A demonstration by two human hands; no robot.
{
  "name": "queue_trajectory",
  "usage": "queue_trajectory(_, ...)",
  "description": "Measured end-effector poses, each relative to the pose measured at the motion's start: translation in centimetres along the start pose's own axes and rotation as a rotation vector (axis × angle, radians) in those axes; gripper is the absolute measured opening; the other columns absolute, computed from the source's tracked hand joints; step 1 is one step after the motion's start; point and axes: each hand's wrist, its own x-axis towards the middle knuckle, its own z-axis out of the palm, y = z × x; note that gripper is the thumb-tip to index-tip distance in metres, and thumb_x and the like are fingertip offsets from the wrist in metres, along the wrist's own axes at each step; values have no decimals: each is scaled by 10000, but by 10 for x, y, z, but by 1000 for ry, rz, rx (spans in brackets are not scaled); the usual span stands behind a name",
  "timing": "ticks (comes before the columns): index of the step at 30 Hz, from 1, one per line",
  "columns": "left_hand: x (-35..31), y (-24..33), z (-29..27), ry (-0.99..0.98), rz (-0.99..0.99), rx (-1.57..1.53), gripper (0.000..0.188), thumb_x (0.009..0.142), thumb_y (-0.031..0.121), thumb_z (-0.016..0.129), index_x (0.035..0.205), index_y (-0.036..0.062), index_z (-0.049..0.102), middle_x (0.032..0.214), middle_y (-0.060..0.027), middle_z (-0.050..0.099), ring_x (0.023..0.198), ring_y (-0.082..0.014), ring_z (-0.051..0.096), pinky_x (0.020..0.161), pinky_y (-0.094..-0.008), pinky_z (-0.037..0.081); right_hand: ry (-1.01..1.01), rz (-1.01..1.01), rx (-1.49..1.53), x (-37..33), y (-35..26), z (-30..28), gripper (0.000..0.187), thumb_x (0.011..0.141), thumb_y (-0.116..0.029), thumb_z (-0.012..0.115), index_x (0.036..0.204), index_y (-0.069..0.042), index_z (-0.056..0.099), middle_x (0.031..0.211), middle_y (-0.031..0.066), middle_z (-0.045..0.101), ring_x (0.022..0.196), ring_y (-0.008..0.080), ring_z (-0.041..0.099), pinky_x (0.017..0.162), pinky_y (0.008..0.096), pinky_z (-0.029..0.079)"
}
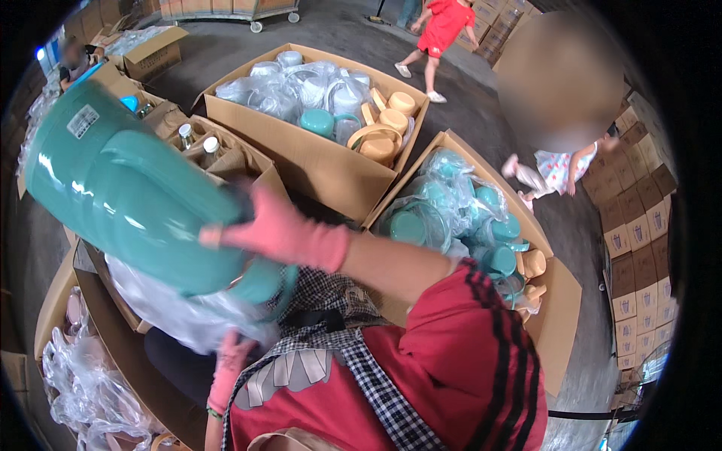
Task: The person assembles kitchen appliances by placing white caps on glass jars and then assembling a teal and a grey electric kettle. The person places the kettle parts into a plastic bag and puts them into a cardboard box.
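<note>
A large glossy teal thermos jug (pixel 143 195) lies tilted across the left side, its base with a white barcode sticker up at the far left. My right hand (pixel 282 229), in a pink glove, grips it near its lower right end, thumb across the teal surface; the other fingers are partly hidden and blurred. Below the jug hangs a clear plastic bag (pixel 180 316). At the bag's lower edge, my left hand (pixel 229 364), also pink-gloved, has its fingers closed on the plastic. A teal curved handle (pixel 284 289) shows beside the bag, above my lap.
Ahead stands a carton (pixel 301 158) of bagged teal, peach and whitish parts. Another carton (pixel 556 301) with teal and peach pieces is at right. At lower left, a carton holds plastic-wrapped items (pixel 83 376). Two small children (pixel 444 30) (pixel 560 169) walk beyond; stacked boxes (pixel 635 248) line the right.
</note>
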Motion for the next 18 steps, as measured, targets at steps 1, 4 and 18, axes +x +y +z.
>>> queue_trajectory(1, 10, 2, 1, -268, -33, -221, 172, 694, 55, 525, 857, 18, 567, 979, -221, 492, 891, -357, 496, 747, -394, 391, -78, -56, 52, -6, -2, 17, 483, 636, -282, 712, 951, 40, 539, 821, 104, 599, 753, 208, 572, 733, 308, 459)
queue_trajectory(4, 13, -7, 6, -280, 51, -247, 315, 755, 113, 519, 1044, -11, 507, 1005, -196, 538, 947, -330, 503, 823, -355, 389, -149, -109, -175, -32, 70, 58, 434, 637, -224, 677, 959, 21, 522, 813, 157, 593, 765, 279, 575, 732, 348, 452)
queue_trajectory(18, -17, -69, -28, 505, -252, 39, 669, 717, 80, 627, 1259, -59, 261, 1245, -235, 353, 1166, -328, 349, 978, -340, 271, -400, 274, -182, -93, 125, 83, 627, 646, -349, 670, 1131, -15, 455, 1055, 238, 497, 977, 331, 496, 865, 377, 382)
